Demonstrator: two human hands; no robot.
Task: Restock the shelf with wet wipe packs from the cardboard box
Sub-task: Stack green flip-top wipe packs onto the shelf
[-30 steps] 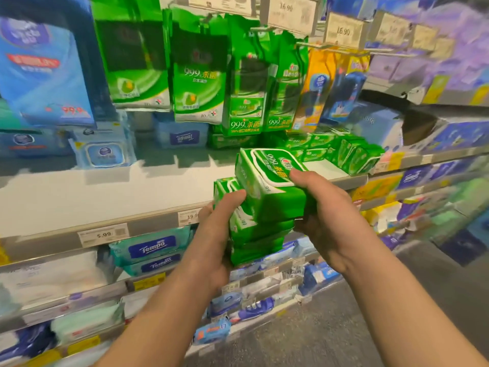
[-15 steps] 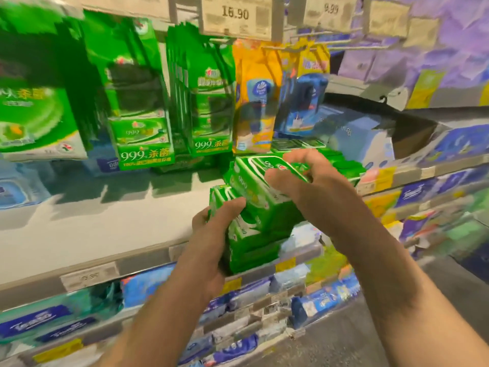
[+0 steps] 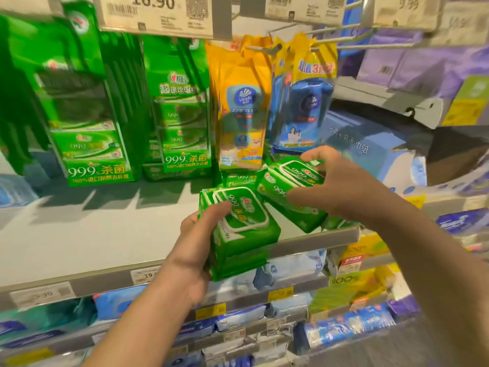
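Green wet wipe stack gripped by left hand at shelf front edge | right hand grips top pack, tilted over shelved packs | step: placing | next: seat it flat, take another

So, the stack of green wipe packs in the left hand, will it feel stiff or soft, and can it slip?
The stack of green packs probably feels soft: the wrappers look puffy. The glossy film may be slippery, so packs could slide apart. The left hand holds it from the side only, so it might tip.
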